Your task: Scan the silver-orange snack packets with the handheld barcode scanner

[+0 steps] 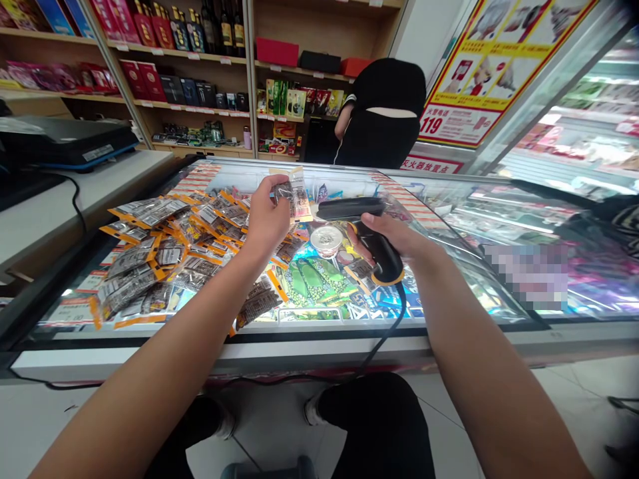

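Note:
My left hand [269, 216] grips a small snack packet [300, 196] by its left side, with the printed back partly turned toward me. In my right hand [392, 236] is a black barcode scanner [382, 249] with a yellow-orange ring at the handle's base. Its head points left toward the packet, a short gap away. Under and left of my left hand lies a loose heap of orange-edged snack packets [170, 256] on the freezer's glass top [294, 318]. The scanner's cable [394, 326] hangs down over the front edge.
Through the glass show green ice-cream packs [319, 279] and a round white tub lid [327, 238]. A black scale-like device [74, 143] stands on the left counter. Beyond the freezer is a black chair [384, 120] with a person's arm beside it. Shelves [200, 56] hold bottles and boxes.

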`<act>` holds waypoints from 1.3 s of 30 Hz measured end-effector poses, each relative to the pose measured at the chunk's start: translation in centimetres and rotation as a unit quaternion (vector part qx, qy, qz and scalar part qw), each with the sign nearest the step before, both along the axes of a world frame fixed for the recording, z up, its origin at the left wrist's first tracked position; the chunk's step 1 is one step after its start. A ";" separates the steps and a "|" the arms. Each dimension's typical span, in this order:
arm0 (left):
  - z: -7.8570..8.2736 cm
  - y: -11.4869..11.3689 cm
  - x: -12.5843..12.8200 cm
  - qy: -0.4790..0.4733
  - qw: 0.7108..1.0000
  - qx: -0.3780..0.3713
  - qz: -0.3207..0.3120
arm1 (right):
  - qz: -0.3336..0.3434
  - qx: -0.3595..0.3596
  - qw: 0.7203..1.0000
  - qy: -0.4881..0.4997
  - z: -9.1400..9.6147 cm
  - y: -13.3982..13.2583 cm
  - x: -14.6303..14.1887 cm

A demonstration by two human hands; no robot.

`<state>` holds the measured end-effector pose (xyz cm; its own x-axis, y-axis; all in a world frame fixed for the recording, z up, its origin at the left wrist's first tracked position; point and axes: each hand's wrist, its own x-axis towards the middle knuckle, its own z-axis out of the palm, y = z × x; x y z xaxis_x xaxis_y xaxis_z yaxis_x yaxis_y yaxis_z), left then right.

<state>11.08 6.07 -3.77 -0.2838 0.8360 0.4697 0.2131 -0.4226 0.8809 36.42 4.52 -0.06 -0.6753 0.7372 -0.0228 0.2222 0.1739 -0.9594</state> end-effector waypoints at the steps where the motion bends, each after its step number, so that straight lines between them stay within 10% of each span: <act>1: 0.1 -0.1 0.0 -0.005 1.000 -0.002 -0.003 | 0.001 0.004 1.000 0.003 0.0 0.0 0.0; 39: 0.2 0.3 -0.7 -0.033 0.994 0.086 0.058 | -0.042 0.142 0.989 0.017 -0.1 -1.2 -0.8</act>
